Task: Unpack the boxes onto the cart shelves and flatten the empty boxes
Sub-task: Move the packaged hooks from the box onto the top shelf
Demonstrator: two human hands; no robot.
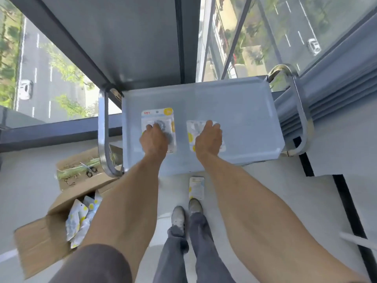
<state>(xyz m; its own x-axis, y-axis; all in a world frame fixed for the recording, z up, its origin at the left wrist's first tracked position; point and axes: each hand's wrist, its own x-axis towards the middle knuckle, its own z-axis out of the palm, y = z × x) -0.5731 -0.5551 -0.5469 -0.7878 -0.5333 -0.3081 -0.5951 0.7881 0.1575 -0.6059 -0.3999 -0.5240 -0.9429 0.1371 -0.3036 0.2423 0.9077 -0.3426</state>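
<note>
Nearest, a dark sleeve (91,264) at the lower left, two bare forearms reaching forward, grey trousers and pale shoes (186,214) below. Down left on the floor, an open cardboard box (40,240) with white-and-yellow packets (81,219) spilling inside; beyond it, a second box (79,166), scissors (91,171) lying on top. One loose packet (196,187) on the floor just ahead of the shoes, below the shelf edge. Farther on, the cart's top shelf (244,119), pale grey, chrome handles (103,135) at both ends. On the shelf, left hand (154,137) pressed over a blister pack (158,129), fingers curled loosely on its clear bubble. Just beside, right hand (209,137) resting on a second pack (204,136), fingers bent over its far end; true grip or flat press, cannot tell. Packs side by side, apart. Beyond, window glass, a road with cars far below.
</note>
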